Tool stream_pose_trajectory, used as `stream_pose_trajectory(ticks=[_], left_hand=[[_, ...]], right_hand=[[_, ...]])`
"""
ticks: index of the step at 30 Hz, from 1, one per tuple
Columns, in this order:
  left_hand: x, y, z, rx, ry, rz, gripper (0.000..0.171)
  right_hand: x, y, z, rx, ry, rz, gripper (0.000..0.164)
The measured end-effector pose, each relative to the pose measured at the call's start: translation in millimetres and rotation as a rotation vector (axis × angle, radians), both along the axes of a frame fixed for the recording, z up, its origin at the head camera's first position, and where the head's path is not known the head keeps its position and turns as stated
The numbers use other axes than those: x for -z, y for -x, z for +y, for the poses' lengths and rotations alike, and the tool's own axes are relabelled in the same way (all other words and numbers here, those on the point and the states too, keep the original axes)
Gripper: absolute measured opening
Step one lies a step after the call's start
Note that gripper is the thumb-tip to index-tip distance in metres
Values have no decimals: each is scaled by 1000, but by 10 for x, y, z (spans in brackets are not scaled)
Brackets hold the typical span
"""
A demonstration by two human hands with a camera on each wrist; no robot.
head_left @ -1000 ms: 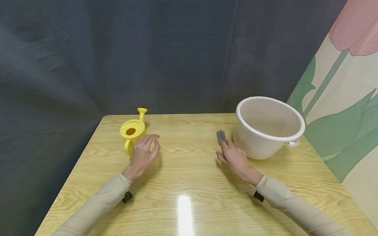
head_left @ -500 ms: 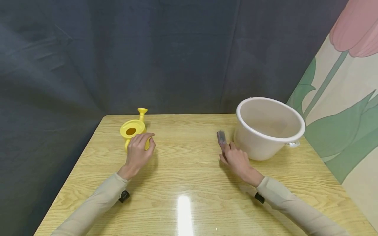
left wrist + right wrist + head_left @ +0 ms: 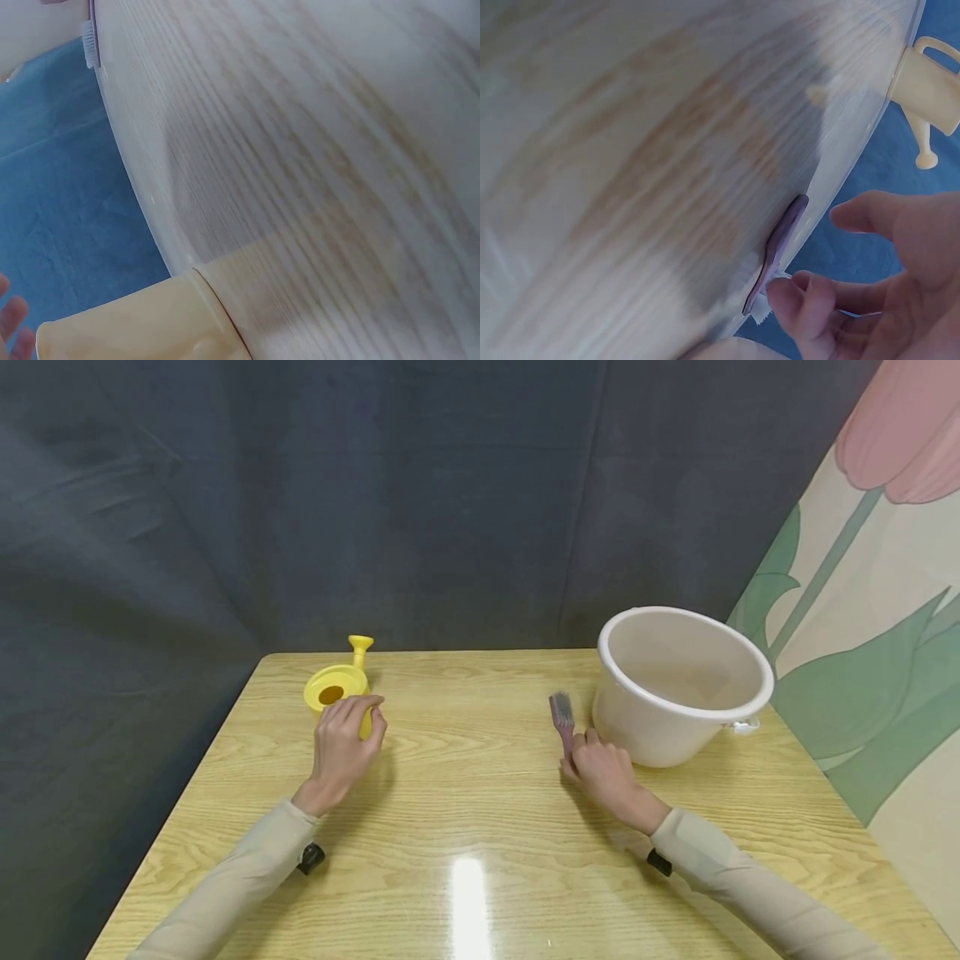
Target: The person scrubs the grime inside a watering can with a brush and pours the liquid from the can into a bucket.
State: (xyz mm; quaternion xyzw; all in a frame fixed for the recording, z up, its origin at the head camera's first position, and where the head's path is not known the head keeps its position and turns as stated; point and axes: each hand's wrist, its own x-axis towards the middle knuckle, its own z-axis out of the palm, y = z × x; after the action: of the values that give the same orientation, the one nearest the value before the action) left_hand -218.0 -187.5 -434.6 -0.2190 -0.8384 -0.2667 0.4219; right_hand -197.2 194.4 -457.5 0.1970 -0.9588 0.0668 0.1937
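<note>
A yellow watering can (image 3: 335, 679) stands at the left, its spout pointing to the back. My left hand (image 3: 343, 743) hovers at its near side and hides the can's handle. In the left wrist view, fingertips (image 3: 15, 319) show just beside the can (image 3: 142, 322), apart from it. On the right lies a brush (image 3: 562, 710) with a purple handle and greyish bristles. My right hand (image 3: 606, 772) is over the brush's near end. The right wrist view shows thumb and bent fingers apart around the brush (image 3: 782, 236), not closed on it.
A large white bucket (image 3: 652, 727) stands at the back right, close beside the brush and right hand. The wooden table (image 3: 465, 793) ends at a dark blue curtain (image 3: 450, 510) behind. A wall with painted tulips (image 3: 862, 652) borders the right side.
My left hand has moved left, closer over the watering can's handle. My right hand has drawn back slightly, so more of the brush's handle shows. The can, brush and bucket have stayed put.
</note>
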Motion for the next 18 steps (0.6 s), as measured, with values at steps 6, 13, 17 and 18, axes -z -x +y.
stream_pose_trajectory(ticks=[6,13,17,18], left_hand=[[-11,-29,-5,-14,-26,10,17],[5,-56,-58,-39,-51,-2,16],[18,-69,-90,-47,-85,-19,15],[18,-72,-95,-51,-94,-20,15]], right_hand=[[4,0,5,2,3,19,36],[1,-2,15,24,-10,-20,39],[3,-6,18,19,-18,-13,39],[8,-6,20,20,-20,-12,39]])
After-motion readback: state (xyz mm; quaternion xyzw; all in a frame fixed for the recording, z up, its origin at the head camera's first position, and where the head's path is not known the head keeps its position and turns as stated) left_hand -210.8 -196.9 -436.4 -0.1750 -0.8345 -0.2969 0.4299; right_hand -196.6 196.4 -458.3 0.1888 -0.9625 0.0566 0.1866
